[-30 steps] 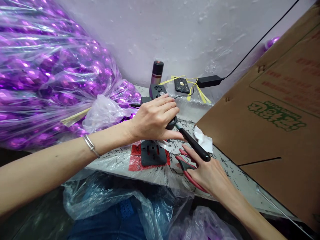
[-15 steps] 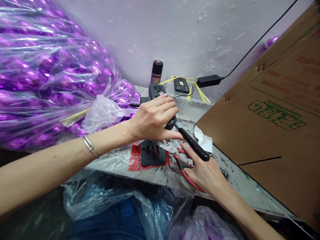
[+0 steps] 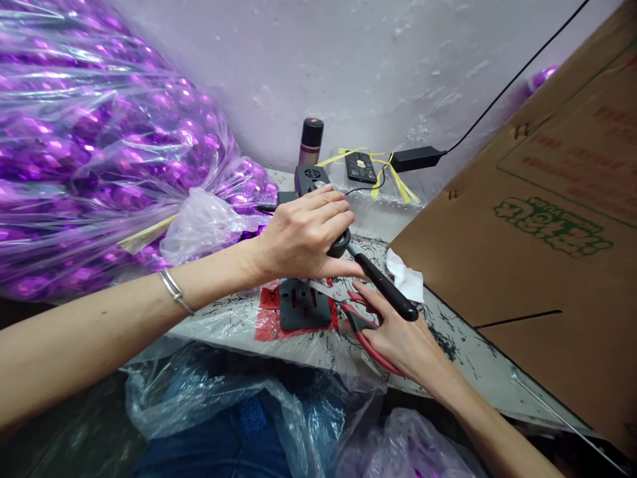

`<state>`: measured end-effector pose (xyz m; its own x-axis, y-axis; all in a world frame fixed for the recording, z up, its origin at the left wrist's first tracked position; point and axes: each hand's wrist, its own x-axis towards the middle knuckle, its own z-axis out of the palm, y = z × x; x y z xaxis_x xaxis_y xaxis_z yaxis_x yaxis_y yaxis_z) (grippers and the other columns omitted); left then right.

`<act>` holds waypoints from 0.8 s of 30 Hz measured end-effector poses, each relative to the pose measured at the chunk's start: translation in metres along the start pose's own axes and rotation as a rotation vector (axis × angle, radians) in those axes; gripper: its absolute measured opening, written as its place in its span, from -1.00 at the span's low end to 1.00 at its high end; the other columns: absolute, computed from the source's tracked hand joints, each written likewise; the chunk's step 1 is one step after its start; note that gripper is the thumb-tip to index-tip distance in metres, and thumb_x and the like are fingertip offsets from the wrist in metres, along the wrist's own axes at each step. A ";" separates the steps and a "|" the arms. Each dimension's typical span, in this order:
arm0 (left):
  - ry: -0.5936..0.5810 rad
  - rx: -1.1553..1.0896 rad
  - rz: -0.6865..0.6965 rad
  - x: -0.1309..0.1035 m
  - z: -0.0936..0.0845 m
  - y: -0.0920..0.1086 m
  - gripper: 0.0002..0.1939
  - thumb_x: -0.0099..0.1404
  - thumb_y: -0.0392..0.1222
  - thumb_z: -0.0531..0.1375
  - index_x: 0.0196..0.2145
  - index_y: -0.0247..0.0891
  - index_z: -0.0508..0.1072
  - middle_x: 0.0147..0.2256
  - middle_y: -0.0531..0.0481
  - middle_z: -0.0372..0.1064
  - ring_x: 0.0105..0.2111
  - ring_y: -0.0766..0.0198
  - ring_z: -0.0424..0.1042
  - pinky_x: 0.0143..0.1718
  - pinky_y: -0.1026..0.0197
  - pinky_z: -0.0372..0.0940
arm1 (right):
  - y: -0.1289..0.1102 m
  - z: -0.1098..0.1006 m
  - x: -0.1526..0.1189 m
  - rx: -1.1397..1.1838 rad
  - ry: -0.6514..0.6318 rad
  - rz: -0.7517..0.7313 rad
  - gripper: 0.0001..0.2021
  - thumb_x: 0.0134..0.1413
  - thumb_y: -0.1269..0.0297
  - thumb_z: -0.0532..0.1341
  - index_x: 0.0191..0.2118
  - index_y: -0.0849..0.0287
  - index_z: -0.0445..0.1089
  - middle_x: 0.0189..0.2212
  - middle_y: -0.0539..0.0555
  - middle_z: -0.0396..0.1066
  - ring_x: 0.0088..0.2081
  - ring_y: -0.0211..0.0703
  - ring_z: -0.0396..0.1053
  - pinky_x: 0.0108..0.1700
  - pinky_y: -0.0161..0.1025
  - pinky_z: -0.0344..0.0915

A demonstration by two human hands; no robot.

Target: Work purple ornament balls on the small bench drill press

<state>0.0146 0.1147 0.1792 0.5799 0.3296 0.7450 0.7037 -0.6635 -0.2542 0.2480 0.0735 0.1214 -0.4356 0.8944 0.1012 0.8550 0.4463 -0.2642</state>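
Observation:
My left hand lies palm down over a black bench machine, its fingers together and curled over the front part. What sits under the palm is hidden. From that part a black lever handle slants down to the right, passing over my right hand. My right hand is closed on scissors with red and black handles. Their blades point left, beneath my left hand and above the machine's slotted black base plate. Red tape shows around the plate.
A big clear bag of shiny purple balls fills the left. A cardboard box leans at the right. Behind stand a dark can, a phone and a black adapter. Black clippings and white tissue lie on the bench.
My right hand and the scissors have shifted slightly up and to the left, further under my left hand. The left hand stays in place on the machine.

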 end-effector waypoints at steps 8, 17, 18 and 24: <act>-0.014 -0.008 -0.019 -0.001 0.001 0.000 -0.39 0.25 0.29 0.15 -0.14 -0.40 0.49 -0.12 -0.25 0.52 0.01 0.02 0.47 0.10 -0.06 0.35 | 0.011 0.002 -0.003 0.132 -0.047 0.033 -0.50 -0.01 0.22 0.28 0.13 -0.07 0.41 -0.33 0.00 0.59 -0.38 -0.09 0.52 -0.34 -0.28 0.39; -0.018 0.015 0.009 -0.001 -0.002 -0.001 -0.38 0.26 0.29 0.14 -0.13 -0.42 0.49 -0.13 -0.24 0.52 -0.01 0.04 0.48 0.12 -0.03 0.33 | 0.014 0.005 -0.003 0.161 -0.047 0.061 -0.46 -0.03 0.11 0.32 0.14 -0.02 0.41 -0.28 0.04 0.60 -0.30 0.00 0.55 -0.29 -0.22 0.42; -0.022 0.011 0.007 -0.001 -0.002 -0.001 -0.37 0.26 0.29 0.14 -0.13 -0.41 0.49 -0.12 -0.24 0.52 0.00 0.04 0.48 0.12 -0.04 0.33 | 0.017 0.004 -0.005 0.148 -0.046 0.082 -0.44 -0.05 0.08 0.33 0.13 0.00 0.42 -0.27 0.05 0.60 -0.29 0.02 0.55 -0.29 -0.21 0.43; -0.038 -0.012 -0.011 -0.001 -0.003 -0.001 -0.36 0.24 0.32 0.14 -0.12 -0.40 0.48 -0.12 -0.24 0.52 0.01 0.03 0.48 0.13 -0.05 0.33 | 0.012 0.002 0.000 0.137 -0.057 0.052 -0.47 -0.03 0.16 0.31 0.13 0.00 0.42 -0.22 0.08 0.59 -0.27 0.01 0.56 -0.30 -0.24 0.42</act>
<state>0.0125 0.1133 0.1804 0.5875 0.3622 0.7236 0.7055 -0.6673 -0.2387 0.2572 0.0789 0.1166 -0.4099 0.9116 0.0304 0.8321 0.3874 -0.3968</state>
